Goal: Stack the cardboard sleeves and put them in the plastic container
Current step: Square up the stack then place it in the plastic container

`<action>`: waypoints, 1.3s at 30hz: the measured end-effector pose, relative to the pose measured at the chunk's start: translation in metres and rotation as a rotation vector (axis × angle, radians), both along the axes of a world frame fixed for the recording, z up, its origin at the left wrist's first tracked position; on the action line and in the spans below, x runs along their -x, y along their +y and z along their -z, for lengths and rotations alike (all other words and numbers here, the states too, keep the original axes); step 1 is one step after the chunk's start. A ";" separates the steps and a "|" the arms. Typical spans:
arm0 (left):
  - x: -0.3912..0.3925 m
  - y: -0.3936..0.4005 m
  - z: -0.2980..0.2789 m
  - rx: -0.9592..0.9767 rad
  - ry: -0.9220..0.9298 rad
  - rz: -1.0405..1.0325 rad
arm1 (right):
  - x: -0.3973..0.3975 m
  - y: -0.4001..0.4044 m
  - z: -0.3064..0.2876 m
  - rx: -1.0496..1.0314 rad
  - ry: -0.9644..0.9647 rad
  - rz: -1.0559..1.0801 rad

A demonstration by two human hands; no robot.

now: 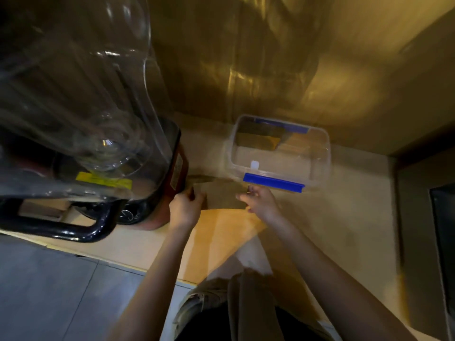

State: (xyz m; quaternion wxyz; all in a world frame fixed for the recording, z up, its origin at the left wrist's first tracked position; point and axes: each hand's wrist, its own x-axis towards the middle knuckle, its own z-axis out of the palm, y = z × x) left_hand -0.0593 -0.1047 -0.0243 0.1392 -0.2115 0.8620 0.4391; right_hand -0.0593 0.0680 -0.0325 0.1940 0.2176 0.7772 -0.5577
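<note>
While both hands work on the counter:
Sleeves: flat brown cardboard sleeves [221,195] lie just before the clear plastic container with blue clips [317,153] (image blurred).
Left hand [184,207]: closed on sleeves' left edge.
Right hand [263,201]: fingers pinching right edge.

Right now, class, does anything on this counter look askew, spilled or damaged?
Nothing stands out. The plastic container sits upright and open, nothing spilled. Both hands, left hand and right hand, hold the cardboard sleeves flat on the counter. Motion blur hides finer detail.
</note>
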 end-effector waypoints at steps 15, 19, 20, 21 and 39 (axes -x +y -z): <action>0.005 0.023 0.040 0.061 -0.048 -0.017 | 0.017 -0.027 0.026 -0.045 -0.014 0.019; 0.003 0.027 0.042 0.137 -0.070 -0.008 | 0.024 -0.029 0.027 0.062 -0.070 0.131; 0.003 0.027 0.043 0.146 -0.070 -0.008 | 0.026 -0.029 0.028 0.103 -0.092 0.158; 0.003 0.028 0.043 0.150 -0.067 -0.007 | 0.028 -0.028 0.028 0.141 -0.118 0.180; 0.007 0.019 0.046 0.077 -0.145 0.030 | 0.032 -0.017 0.036 0.525 -0.382 0.331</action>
